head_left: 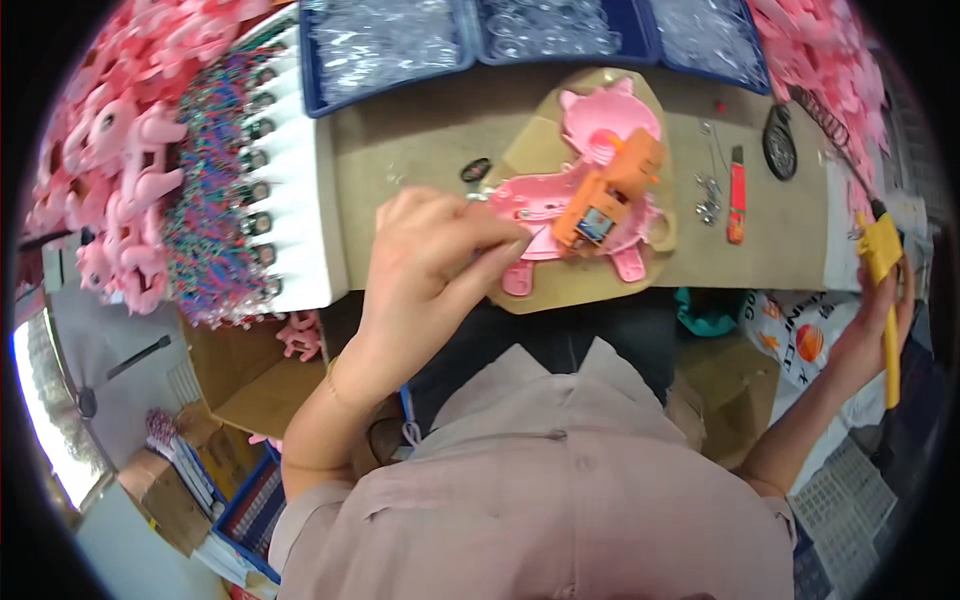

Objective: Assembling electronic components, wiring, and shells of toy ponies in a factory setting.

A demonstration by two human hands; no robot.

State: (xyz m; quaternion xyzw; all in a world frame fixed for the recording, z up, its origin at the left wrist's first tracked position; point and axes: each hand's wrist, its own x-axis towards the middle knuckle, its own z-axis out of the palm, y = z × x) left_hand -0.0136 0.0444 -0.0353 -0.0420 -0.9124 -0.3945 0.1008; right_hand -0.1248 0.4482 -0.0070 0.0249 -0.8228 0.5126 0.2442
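Observation:
My left hand hovers over the near left side of an opened pink animal-shaped toy shell. Its thumb and fingertips are pinched together; whatever they hold, if anything, is hidden or too small to name. Inside the shell sits an orange plastic piece with a small dark circuit part. The shell rests on a tan, rounded holder. Far to the right, my right hand is wrapped around a yellow tool with a long slim yellow shaft and a dark upper end.
Blue trays of clear plastic parts line the back. Wired parts lie beside a white ridged strip at left. Pink toy shells pile up on both sides. A red cutter and black oval object lie right.

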